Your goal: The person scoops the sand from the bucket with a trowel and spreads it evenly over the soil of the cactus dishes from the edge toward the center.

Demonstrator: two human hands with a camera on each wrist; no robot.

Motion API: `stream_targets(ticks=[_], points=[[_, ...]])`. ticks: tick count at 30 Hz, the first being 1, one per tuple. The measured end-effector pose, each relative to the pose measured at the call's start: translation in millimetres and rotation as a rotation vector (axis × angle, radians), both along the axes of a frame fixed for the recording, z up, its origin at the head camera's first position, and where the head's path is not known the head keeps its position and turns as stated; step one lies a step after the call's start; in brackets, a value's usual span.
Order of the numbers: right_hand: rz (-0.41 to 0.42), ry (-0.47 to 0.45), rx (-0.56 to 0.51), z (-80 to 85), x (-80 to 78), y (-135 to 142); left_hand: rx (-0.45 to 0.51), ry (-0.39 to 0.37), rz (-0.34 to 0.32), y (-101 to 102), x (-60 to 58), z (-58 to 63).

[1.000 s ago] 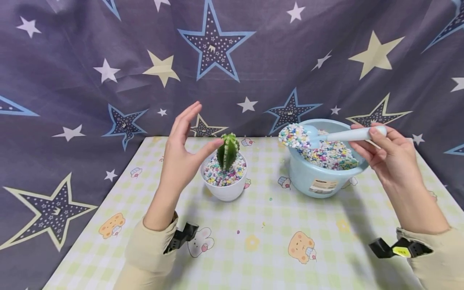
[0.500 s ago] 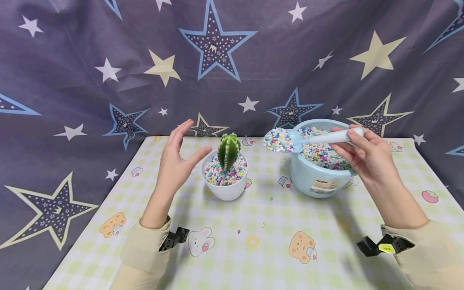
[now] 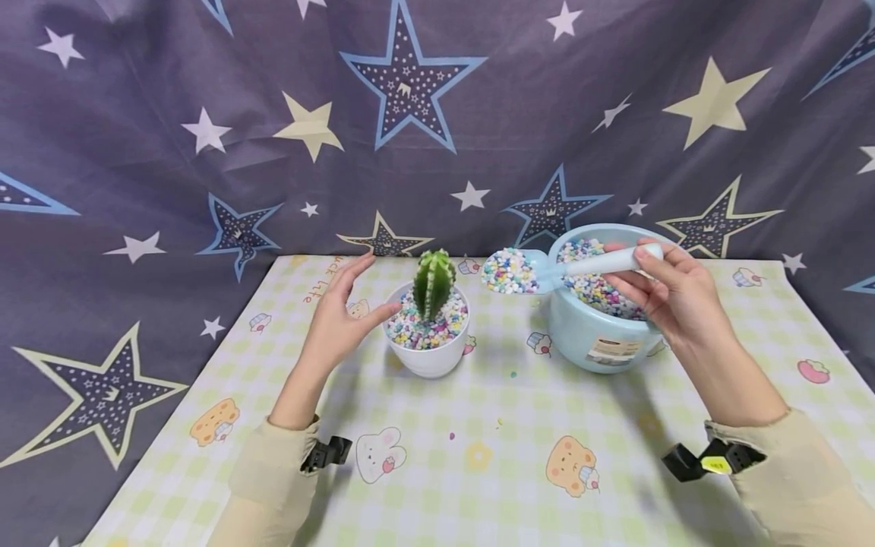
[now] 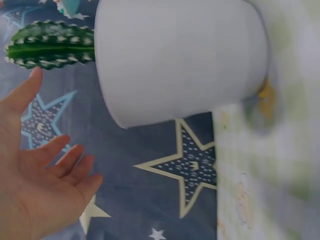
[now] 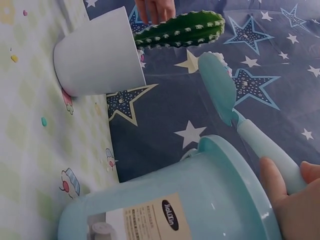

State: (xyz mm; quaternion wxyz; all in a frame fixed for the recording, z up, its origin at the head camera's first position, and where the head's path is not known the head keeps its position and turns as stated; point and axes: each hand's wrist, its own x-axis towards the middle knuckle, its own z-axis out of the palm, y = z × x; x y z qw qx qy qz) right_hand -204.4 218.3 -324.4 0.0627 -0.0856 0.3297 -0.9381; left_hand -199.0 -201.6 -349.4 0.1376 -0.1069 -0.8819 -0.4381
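My right hand (image 3: 683, 304) grips a light blue scoop (image 3: 601, 264) by its pale handle. Its blade carries a heap of small multicoloured pebbles (image 3: 509, 271) and sticks out past the left rim of a light blue bucket (image 3: 581, 334), which holds more of the same pebbles. To the left stands a white pot (image 3: 431, 358) with a green ribbed cactus (image 3: 433, 287) upright in pebbles. My left hand (image 3: 338, 323) is spread beside the pot's left side, thumb tip near the rim, holding nothing. In the left wrist view the thumb points at the cactus (image 4: 55, 47).
A checked tablecloth (image 3: 506, 501) with printed bears and cakes covers the table. A few stray pebbles (image 3: 452, 436) lie on it in front of the pot. Behind the table hangs a dark curtain (image 3: 273, 68) with stars.
The loaded scoop has moved left in my right hand, from over the bucket towards the pot. My left hand has come down from beside the cactus to near the pot's rim.
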Motion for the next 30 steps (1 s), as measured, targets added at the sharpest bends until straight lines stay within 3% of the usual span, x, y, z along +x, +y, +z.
stream_targets(ticks=[16, 24, 30], points=[[0.077, -0.044, 0.069, 2.9, -4.7, -11.3, -0.026, -0.164, -0.091, -9.5, -2.9, -30.2], [0.112, -0.080, 0.148, 3.4, -10.6, -16.1, -0.099, -0.225, -0.099, -8.0, -1.3, -35.0], [0.142, -0.088, 0.198, 5.9, -14.0, -23.2, -0.095, -0.275, -0.116, -7.4, 0.1, -37.1]])
